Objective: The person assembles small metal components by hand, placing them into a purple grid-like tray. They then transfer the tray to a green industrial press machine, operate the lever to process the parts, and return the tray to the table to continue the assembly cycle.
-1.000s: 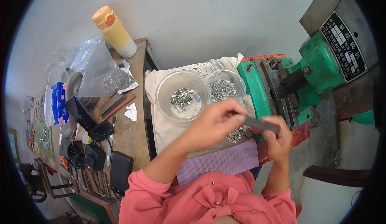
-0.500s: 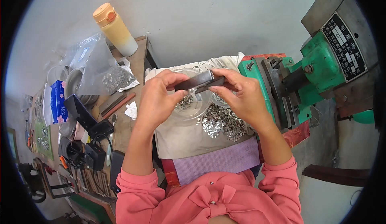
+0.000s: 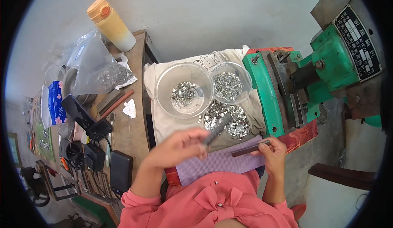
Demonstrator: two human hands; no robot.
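Hands meet low over a purple mat that lies on the person's lap edge of the work surface. The left hand is closed around a thin dark metal strip, which slants up and away from its fingers toward a loose heap of small shiny metal pieces; the strip's far end lies over that heap. The right hand pinches one end of a second dark flat bar between thumb and fingers, and the bar reaches from it leftward across the mat, stopping just short of the left hand.

Beyond the left hand sits a large clear bowl holding some of the same shiny pieces, and just to that bowl's right a smaller clear bowl filled with more. Both stand on a pale cloth. Beyond the right hand stands a green press machine on a red base.

Well off to the left hand's outer side, a wooden table carries a black power bank, a clear plastic bag of metal pieces and a yellow bottle with an orange cap
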